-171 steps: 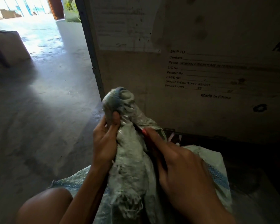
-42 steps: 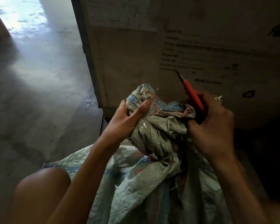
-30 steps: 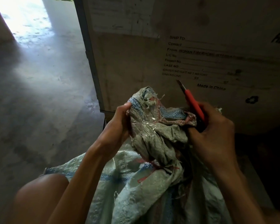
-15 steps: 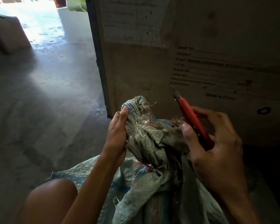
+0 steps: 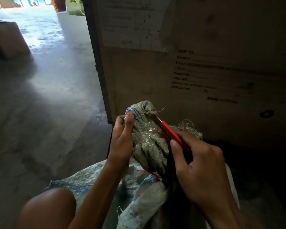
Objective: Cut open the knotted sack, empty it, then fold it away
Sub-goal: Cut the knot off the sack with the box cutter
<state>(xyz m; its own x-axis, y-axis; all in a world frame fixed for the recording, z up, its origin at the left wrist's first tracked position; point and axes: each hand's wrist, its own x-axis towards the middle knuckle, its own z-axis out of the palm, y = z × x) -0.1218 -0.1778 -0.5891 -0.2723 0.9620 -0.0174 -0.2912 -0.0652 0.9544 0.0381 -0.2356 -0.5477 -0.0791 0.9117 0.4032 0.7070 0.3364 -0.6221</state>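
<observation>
With my left hand (image 5: 122, 139) clamped round the sack (image 5: 149, 146) neck below the knot (image 5: 143, 109) and my right hand (image 5: 200, 167) gripping the red cutter (image 5: 170, 134), I'd slice away from those fingers.

1. Concrete floor (image 5: 45, 113): grey, smooth, stained, sunlit toward 11 o'clock.
2. Wooden shipping crate (image 5: 155, 76): stands on the floor from 12 to 3 o'clock, printed "SHIP TO" and "Made in China".
3. Woven sack (image 5: 92, 180): body spread at 6 o'clock.
4. Brown box (image 5: 5, 38): on the floor at 10 o'clock.
</observation>
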